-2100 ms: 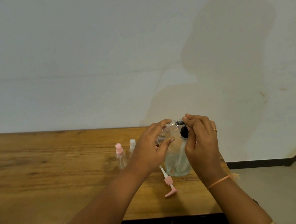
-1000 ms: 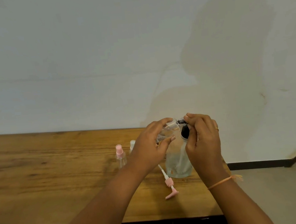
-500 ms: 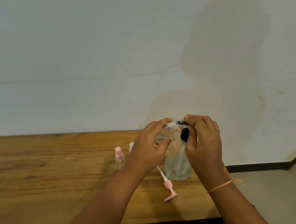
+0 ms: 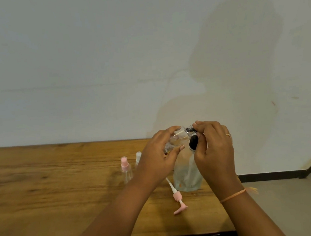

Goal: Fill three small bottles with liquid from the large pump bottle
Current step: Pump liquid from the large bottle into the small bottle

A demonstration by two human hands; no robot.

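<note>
Operator: What do you record for my hands?

Inspector: Your left hand is curled round a small clear bottle, fingers over the top of it and thumb beneath. The bottle lies nearly on its side, with its neck pointing toward your right hand. Your right thumb and forefinger pinch the dark end of that neck. Your other right fingers are bent, and nothing shows in them.

Operator: And the large bottle?

Inspector: The large pump bottle stands upright on the wooden table, directly below your fingertips and partly hidden behind your right palm. Its black top sits just under the small bottle's neck, close against your right thumb. Whether the two touch cannot be determined. The liquid level in either bottle is not legible.

Operator: The pump itself?

Inspector: The pump, with its pink head and white tube, lies flat on the table below your left wrist, just beside the large bottle's base.

Operator: Anything else?

Inspector: A pink-capped spray bottle and a white-capped spray bottle stand upright on the far side of your left hand from your right. They stand near each other, the white-capped one partly hidden by your left hand. A ring sits on one right finger, and an orange thread circles your right wrist
</note>
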